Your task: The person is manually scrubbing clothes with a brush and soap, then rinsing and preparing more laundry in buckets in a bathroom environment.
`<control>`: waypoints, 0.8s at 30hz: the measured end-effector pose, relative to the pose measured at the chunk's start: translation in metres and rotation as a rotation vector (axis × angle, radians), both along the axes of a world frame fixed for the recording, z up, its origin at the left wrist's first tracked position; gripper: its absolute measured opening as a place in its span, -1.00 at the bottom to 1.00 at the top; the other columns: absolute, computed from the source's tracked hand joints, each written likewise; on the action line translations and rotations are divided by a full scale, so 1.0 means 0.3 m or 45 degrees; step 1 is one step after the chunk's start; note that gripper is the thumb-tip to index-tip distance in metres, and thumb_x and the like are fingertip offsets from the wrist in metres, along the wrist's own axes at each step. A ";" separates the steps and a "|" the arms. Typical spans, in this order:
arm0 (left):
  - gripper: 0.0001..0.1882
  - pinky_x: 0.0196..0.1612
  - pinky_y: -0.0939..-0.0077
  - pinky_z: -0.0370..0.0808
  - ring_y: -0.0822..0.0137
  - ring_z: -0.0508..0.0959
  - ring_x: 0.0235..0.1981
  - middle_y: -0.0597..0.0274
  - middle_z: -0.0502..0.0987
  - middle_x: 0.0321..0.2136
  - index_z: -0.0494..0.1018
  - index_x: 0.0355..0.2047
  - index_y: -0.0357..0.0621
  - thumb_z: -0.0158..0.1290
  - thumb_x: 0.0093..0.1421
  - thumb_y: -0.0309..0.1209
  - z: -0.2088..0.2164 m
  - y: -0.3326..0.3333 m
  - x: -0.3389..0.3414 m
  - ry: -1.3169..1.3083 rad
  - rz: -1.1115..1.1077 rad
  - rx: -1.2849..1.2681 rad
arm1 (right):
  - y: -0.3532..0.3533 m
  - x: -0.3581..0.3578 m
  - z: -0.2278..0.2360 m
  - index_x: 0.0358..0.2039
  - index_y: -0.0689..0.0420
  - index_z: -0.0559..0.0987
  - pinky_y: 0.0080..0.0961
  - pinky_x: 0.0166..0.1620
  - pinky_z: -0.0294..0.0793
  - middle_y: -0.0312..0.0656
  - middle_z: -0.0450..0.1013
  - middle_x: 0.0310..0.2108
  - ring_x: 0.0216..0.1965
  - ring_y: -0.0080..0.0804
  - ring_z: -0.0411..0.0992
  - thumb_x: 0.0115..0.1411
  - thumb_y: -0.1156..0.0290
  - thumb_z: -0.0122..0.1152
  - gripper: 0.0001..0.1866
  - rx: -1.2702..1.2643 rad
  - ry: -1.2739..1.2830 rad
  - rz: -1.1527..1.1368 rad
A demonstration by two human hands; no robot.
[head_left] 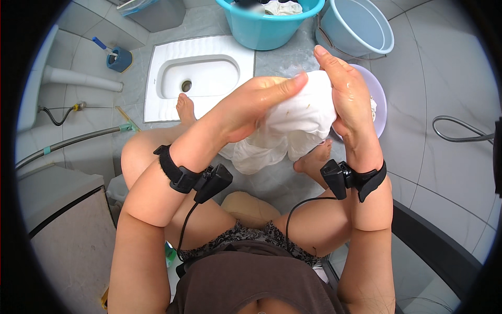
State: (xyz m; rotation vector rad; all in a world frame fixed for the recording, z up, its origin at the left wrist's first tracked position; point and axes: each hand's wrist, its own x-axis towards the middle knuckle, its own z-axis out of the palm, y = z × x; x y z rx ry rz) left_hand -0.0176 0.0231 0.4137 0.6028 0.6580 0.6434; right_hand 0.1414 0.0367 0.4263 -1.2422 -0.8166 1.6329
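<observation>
A wet white garment [293, 123] hangs bunched between both my hands, above my knees. My left hand [251, 107] presses against its left side with fingers stretched over the top. My right hand [348, 94] grips its right side, fingers pointing up. Faint brownish marks show on the cloth. Black sensor straps with cables sit on both wrists. Behind the garment a lilac basin [380, 102] stands on the floor, mostly hidden by my right hand.
A teal tub [261, 29] with laundry and a light blue bucket [361, 26] stand at the far side. A white squat toilet [198, 76] lies far left, a blue brush holder [119, 58] beside it. A hose [460, 137] curls at right. Both my feet rest on the grey tiles.
</observation>
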 end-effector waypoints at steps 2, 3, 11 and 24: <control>-0.53 -0.16 0.57 0.35 0.42 0.44 -0.24 0.12 0.46 -0.26 0.34 -0.15 -0.40 0.03 0.09 -0.20 0.010 0.003 -0.004 0.133 -0.141 0.151 | 0.002 0.002 0.003 -0.48 0.21 0.48 -0.72 -0.53 0.28 -0.32 0.41 -0.59 -0.59 -0.67 0.32 0.13 0.26 0.09 -0.75 0.005 0.003 0.000; -0.53 -0.16 0.57 0.35 0.42 0.44 -0.24 0.12 0.46 -0.26 0.34 -0.15 -0.40 0.03 0.09 -0.20 0.007 0.005 -0.002 0.131 -0.141 0.150 | 0.004 0.003 0.004 -0.48 0.21 0.48 -0.72 -0.53 0.28 -0.32 0.41 -0.59 -0.59 -0.67 0.32 0.13 0.26 0.09 -0.75 0.003 0.001 0.000; -0.62 -0.24 0.61 0.39 0.49 0.46 -0.35 0.21 0.47 -0.33 0.35 -0.21 -0.40 0.09 -0.02 -0.41 -0.017 0.008 -0.014 0.141 -0.153 0.100 | 0.007 -0.003 -0.001 -0.51 0.20 0.46 -0.73 -0.54 0.24 -0.37 0.35 -0.64 -0.62 -0.69 0.28 0.10 0.27 0.12 -0.76 0.001 -0.040 -0.026; -0.74 -0.25 0.65 0.37 0.53 0.45 -0.38 0.24 0.50 -0.40 0.42 -0.31 -0.36 0.07 -0.01 -0.45 -0.015 -0.001 -0.007 0.152 -0.160 0.154 | 0.005 -0.019 -0.002 -0.57 0.18 0.45 -0.72 -0.59 0.20 -0.39 0.33 -0.67 -0.65 -0.70 0.25 0.09 0.27 0.12 -0.76 0.034 -0.060 -0.035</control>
